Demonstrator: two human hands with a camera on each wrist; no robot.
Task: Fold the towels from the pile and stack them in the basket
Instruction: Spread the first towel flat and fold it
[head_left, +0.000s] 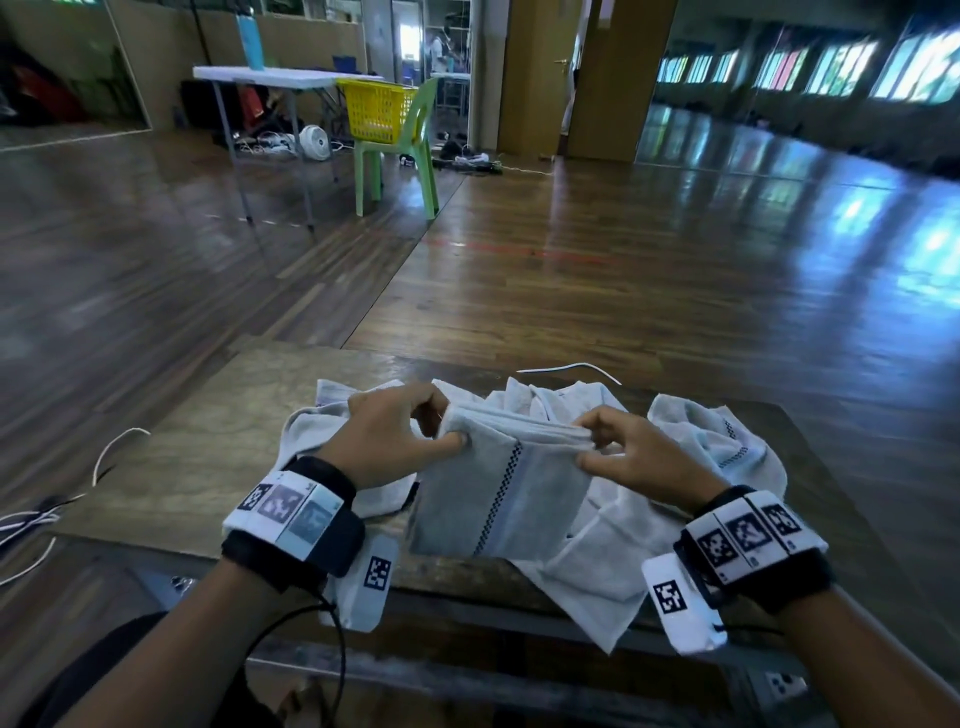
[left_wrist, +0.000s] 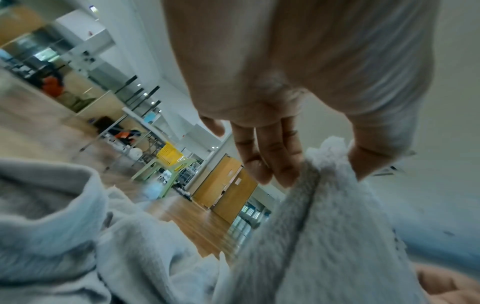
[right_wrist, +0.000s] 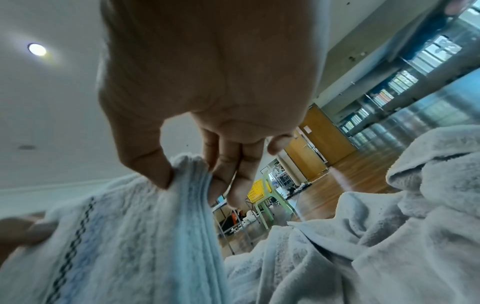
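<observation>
Folded towel (head_left: 501, 483) is pinched at both top corners by left hand (head_left: 395, 436) and right hand (head_left: 636, 457); layers risk being fanned open if either pinch is loosened before the basket (head_left: 376, 111).

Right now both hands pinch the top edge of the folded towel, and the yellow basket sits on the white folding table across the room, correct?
Not quite. The yellow basket sits on the green chair beside the white table, as the head view shows. Both the left hand and right hand do pinch the folded towel at its top edge.

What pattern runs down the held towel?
A dark checkered stripe on the pale grey folded towel; clearest in the head view.
</observation>
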